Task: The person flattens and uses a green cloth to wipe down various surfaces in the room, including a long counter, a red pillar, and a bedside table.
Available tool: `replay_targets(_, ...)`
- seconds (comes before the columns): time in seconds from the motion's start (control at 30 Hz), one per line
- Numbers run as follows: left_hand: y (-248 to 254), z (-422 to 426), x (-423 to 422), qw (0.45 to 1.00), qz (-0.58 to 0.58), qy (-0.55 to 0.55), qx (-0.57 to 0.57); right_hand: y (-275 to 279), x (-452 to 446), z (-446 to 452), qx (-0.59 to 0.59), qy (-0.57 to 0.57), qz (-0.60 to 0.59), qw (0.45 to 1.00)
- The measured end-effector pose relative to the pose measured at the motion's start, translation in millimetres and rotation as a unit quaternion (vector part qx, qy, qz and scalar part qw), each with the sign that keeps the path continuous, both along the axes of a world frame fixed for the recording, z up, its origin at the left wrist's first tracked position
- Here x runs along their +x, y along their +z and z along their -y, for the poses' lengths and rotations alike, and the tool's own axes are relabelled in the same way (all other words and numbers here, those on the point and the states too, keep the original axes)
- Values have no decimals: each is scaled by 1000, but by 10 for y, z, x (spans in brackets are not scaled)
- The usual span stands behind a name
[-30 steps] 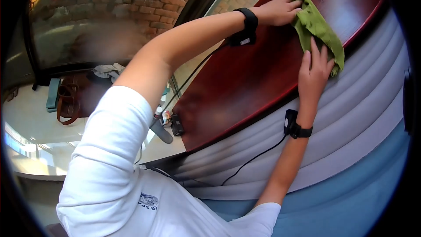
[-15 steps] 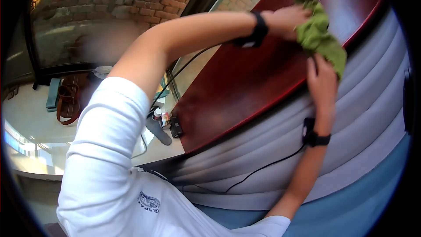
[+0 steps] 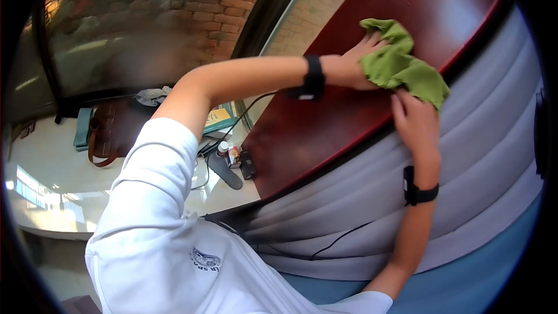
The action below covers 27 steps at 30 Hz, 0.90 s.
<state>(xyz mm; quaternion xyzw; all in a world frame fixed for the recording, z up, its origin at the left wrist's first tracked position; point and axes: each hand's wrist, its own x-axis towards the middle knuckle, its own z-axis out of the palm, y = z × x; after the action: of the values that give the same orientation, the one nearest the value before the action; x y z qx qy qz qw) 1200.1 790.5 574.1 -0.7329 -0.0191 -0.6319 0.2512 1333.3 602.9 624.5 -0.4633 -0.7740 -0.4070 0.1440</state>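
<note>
A green cloth (image 3: 407, 70) lies bunched on the glossy dark red panel (image 3: 314, 134). My left hand (image 3: 356, 65) presses on the cloth's left side, its fingers partly over and under the folds. Below it, my right hand (image 3: 417, 122) grips the cloth's lower right end near the panel's edge, fingertips hidden by the fabric. Each wrist wears a black strap with a small device, the left strap (image 3: 314, 78) and the right strap (image 3: 419, 187).
A pale ledge (image 3: 52, 209) at left holds a brown leather bag (image 3: 110, 131), a small white-capped bottle (image 3: 222, 149), a grey object (image 3: 225, 171) and a black box (image 3: 248, 164). Ribbed grey upholstery (image 3: 349, 215) borders the panel. Dark cables run near both arms. Glass and brickwork stand behind.
Both hands and the cloth have slid left and slightly down across the red panel. The view has shifted a little, showing more of the ledge's items.
</note>
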Motion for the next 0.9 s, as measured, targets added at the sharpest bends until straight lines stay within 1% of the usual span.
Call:
replay_targets(0.03, 170, -108, 27, 1000, -5, -21, -1, 80, -6, -23, 18, 22, -17, 999)
replay_targets(0.07, 459, -269, 18, 999, -9, -44, -1, 184, -5, -50, 37, 40, -35, 998)
replay_targets(0.1, 746, -434, -22, 998, -1, -50, 32, 279, 35, -109, 37, -6, -43, 998)
replay_targets(0.13, 986, -627, -44, 996, 8, -57, 66, 334, -10, -156, 32, -8, -41, 999)
replay_targets(0.17, 1164, -821, -22, 997, 62, -34, 13, 380, -57, -196, 109, 31, 20, 993)
replay_targets(0.2, 1257, -869, -22, 992, 116, -12, -39, 419, -85, -238, 186, 70, 80, 977)
replay_targets(0.23, 1203, -913, -10, 992, 117, -13, -42, 388, -48, -311, 180, 23, 94, 979)
replay_targets(0.27, 1086, -982, -44, 990, 133, 7, -47, 300, -47, -336, 176, 22, 95, 980)
replay_targets(0.3, 962, -991, -88, 987, 147, 29, -51, 186, -103, -343, 158, -19, 94, 983)
replay_targets(0.33, 752, -1006, -43, 986, 150, 43, -54, 76, -163, -361, 141, -59, 92, 984)
replay_targets(0.37, 469, -1073, -18, 989, 115, 74, -53, -51, -185, -355, 142, -28, 103, 984)
replay_targets(0.4, 138, -939, -78, 994, 97, 51, -20, -185, -203, -310, 143, -26, 101, 984)
replay_targets(0.43, -131, -791, -148, 985, 14, 170, -4, -318, -211, -245, 81, -30, 91, 992)
replay_targets(0.47, -407, -555, -126, 992, 41, 104, -56, -402, -212, -186, 19, -32, 82, 996)
replay_targets(0.5, -564, -501, -144, 996, 3, 88, -34, -435, -200, -132, 19, -26, 83, 996)
replay_targets(0.53, -562, -223, -207, 992, 54, -81, -83, -445, -180, -95, 32, -12, 97, 995)
replay_targets(0.6, -443, -493, -247, 1000, 12, 8, -2, -354, -148, -160, 40, 5, 110, 993)
replay_targets(0.67, -53, -762, -271, 996, 42, 68, 40, -161, -98, -332, 82, 2, 33, 996)
replay_targets(0.7, 230, -981, -303, 997, 67, 15, -27, -78, -244, -429, 92, -8, 18, 996)
replay_targets(0.73, 368, -1174, -259, 990, 92, -42, -100, -57, -387, -510, 98, -23, 3, 995)
replay_targets(0.8, 309, -1187, -357, 962, 87, -124, -227, -266, -477, -741, 88, -38, 80, 992)
replay_targets(0.87, -44, -1178, -461, 981, 58, -41, -183, -584, -711, -791, -3, -106, 51, 993)
replay_targets(0.9, -336, -1193, -504, 981, 51, -4, -187, -791, -710, -826, -11, -68, 38, 997)
